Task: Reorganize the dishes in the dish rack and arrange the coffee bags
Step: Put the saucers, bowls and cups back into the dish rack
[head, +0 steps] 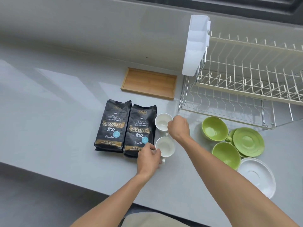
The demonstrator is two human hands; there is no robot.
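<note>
Step in hand: both hands are taking hold of the two white cups on the counter (49,128); by my reading, this is the dish half of the task, with the cups about to go to the rack.

Left hand: the left hand (150,158) is curling around the near white cup (164,146), thumb and fingers closing on its left rim and side, close to the handle that is pointing toward the person.

Right hand: the right hand (178,126) is bunching into a loose fist at the right edge of the far white cup (162,122); it seems to be pinching the rim or handle, but the knuckles are hiding the contact, so I cannot tell which.

Dish rack: the two-tier wire dish rack (246,82) is standing empty at the right rear, a white cutlery holder (196,46) hanging on its left end.

Other dishes: two green cups (214,128), a stack of green saucers (248,142) and a white saucer (257,178) are waiting on the counter in front of the rack.

Coffee bags: two black coffee bags (126,128) are lying flat side by side, just left of the white cups; the right bag is nearly touching them. An empty wooden tray (148,83) is sitting beyond the bags.

Next move: lifting both cups straight up is likely called for, keeping them clear of the right-hand bag, then carrying them rightward over the green dishes to the rack.
</note>
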